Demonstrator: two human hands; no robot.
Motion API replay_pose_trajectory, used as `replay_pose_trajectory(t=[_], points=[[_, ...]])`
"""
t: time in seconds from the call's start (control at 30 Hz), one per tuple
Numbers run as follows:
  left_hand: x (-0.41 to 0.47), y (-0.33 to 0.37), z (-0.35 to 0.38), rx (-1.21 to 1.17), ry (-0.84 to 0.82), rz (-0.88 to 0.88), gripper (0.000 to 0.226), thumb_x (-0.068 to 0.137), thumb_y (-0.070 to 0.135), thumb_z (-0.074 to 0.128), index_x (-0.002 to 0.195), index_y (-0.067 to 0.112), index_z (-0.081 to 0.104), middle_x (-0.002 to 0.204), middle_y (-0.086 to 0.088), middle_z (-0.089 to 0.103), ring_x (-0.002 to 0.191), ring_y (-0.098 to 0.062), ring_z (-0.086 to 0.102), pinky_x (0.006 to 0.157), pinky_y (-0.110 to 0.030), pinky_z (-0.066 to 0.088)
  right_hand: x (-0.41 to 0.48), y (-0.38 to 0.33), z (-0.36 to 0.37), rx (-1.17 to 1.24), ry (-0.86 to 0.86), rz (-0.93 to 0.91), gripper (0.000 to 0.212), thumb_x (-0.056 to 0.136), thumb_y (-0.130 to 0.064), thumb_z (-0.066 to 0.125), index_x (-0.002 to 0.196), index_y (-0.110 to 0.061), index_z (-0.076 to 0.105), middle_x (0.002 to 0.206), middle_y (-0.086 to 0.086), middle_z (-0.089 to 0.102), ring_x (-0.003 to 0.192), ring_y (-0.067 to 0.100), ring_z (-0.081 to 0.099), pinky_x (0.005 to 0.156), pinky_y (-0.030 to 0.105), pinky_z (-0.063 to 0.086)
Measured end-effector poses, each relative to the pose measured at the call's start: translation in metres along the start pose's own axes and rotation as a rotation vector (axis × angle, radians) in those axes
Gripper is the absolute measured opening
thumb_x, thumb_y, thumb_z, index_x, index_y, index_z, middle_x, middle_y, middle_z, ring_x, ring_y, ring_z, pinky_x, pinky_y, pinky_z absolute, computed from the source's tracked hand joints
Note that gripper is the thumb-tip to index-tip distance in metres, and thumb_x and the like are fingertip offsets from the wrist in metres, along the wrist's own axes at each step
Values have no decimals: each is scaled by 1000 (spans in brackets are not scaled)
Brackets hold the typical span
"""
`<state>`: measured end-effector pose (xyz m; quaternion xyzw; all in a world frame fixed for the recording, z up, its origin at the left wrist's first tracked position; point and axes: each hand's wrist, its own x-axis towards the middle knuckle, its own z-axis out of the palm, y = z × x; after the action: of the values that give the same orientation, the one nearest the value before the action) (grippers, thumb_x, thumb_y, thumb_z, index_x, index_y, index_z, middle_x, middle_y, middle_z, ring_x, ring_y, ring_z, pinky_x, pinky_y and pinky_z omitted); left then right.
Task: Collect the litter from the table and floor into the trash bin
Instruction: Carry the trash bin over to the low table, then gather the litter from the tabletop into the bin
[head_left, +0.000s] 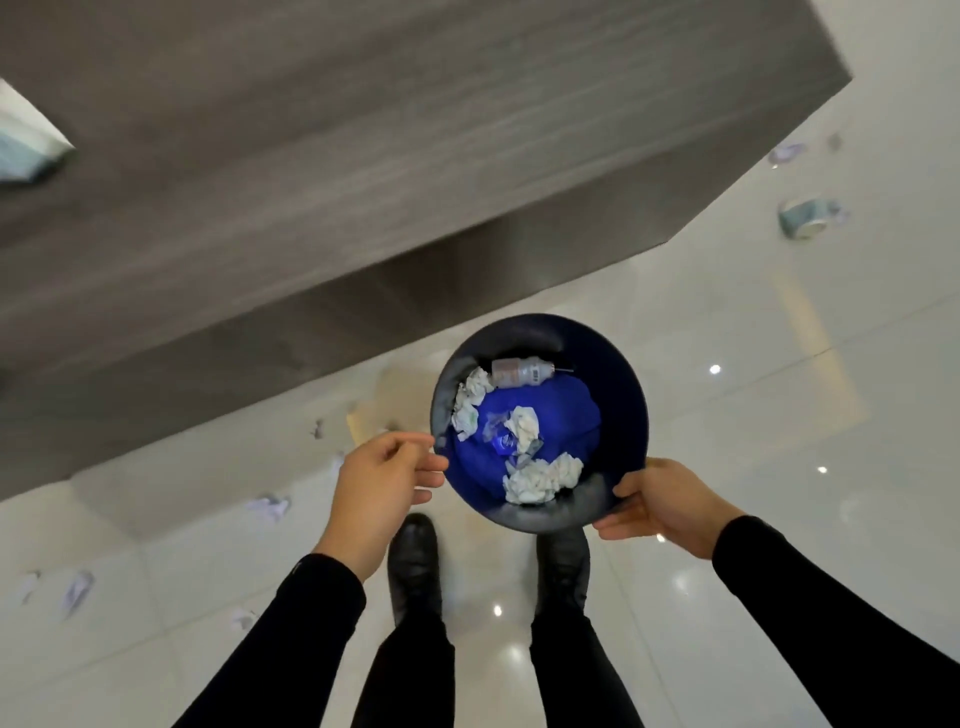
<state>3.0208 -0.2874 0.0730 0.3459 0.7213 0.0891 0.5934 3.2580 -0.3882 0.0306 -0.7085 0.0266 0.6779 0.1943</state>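
A dark blue round trash bin (621, 384) is held in front of me above the floor. Inside it lie crumpled white papers (543, 475), a small bottle (522, 371) and a clear plastic scrap. My right hand (665, 501) grips the bin's near right rim. My left hand (382, 480) hovers at the bin's left rim, fingers loosely apart, holding nothing. Crumpled paper (270, 506) lies on the floor under the table edge. A paper cup (808, 218) lies on the floor at the far right, with another scrap (787, 152) beyond it.
The grey wooden table (363, 156) fills the upper left, with a packet (26, 140) at its left edge. More paper bits (78, 590) lie on the glossy white tiles at the left. My black shoes (415, 561) stand below the bin.
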Motion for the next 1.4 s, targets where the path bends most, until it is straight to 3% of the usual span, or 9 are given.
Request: replay_pose_trajectory(t=[0.37, 0.47, 0.6, 0.67, 0.73, 0.87, 1.1, 1.23, 1.4], points=[[75, -61, 14, -18, 75, -81, 18, 92, 13, 48, 92, 10, 66, 71, -3, 70, 61, -14, 63, 58, -23, 49, 110, 11, -1, -215, 19, 33, 25, 88, 10, 34, 104, -1, 51, 79, 19, 63, 66, 34, 64, 58, 38, 60], [63, -56, 13, -34, 70, -94, 18, 92, 12, 48, 94, 8, 66, 72, -3, 70, 62, -15, 62, 59, -23, 49, 100, 10, 11, -298, 136, 37, 16, 92, 0, 38, 102, 2, 51, 78, 20, 62, 64, 31, 61, 65, 42, 56], [32, -35, -2, -75, 73, -72, 19, 92, 10, 48, 95, 7, 66, 75, -5, 70, 64, -16, 62, 61, -24, 49, 58, -13, 24, -563, 387, -164, 42, 91, -26, 48, 122, 2, 45, 99, 20, 62, 93, 38, 62, 86, 48, 51], [13, -16, -18, -107, 92, -31, 19, 92, 11, 47, 94, 8, 66, 76, -4, 70, 67, -17, 62, 62, -23, 49, 22, -38, 43, -442, 325, -388, 29, 89, -21, 52, 114, -6, 55, 86, 12, 67, 83, 26, 65, 86, 49, 52], [-6, 4, -38, -144, 117, 20, 19, 91, 8, 46, 91, 9, 65, 75, -4, 69, 66, -16, 61, 60, -22, 49, -15, -68, 75, -370, 171, -560, 11, 90, -15, 53, 95, -14, 64, 67, 2, 66, 58, 8, 64, 68, 35, 58], [-46, 41, -99, -206, 189, 152, 21, 89, 3, 47, 83, 11, 65, 71, -3, 70, 56, -8, 61, 52, -14, 48, -84, -129, 154, -426, -110, -736, 17, 91, -5, 53, 86, -20, 61, 60, 1, 59, 46, 1, 55, 49, 14, 50], [-101, 61, -239, -238, 407, 231, 18, 87, 10, 51, 80, 18, 66, 67, 4, 71, 58, -5, 63, 59, -18, 50, -172, -189, 286, -729, -217, -859, 16, 88, -3, 51, 87, -17, 58, 61, 5, 61, 61, 25, 58, 70, 41, 49], [-89, 46, -297, -190, 507, 166, 12, 83, 18, 53, 82, 19, 66, 80, 0, 73, 74, -17, 66, 73, -33, 52, -181, -185, 346, -750, -250, -806, 19, 88, 1, 48, 103, -3, 58, 62, 7, 59, 59, 24, 54, 61, 33, 48], [-25, 38, -323, 44, 591, 120, 47, 79, 31, 64, 123, 19, 54, 117, -5, 59, 100, -22, 57, 81, -27, 42, -165, -183, 392, -673, -213, -758, 24, 88, -1, 52, 110, -11, 51, 63, 8, 60, 66, 28, 58, 75, 46, 52]])
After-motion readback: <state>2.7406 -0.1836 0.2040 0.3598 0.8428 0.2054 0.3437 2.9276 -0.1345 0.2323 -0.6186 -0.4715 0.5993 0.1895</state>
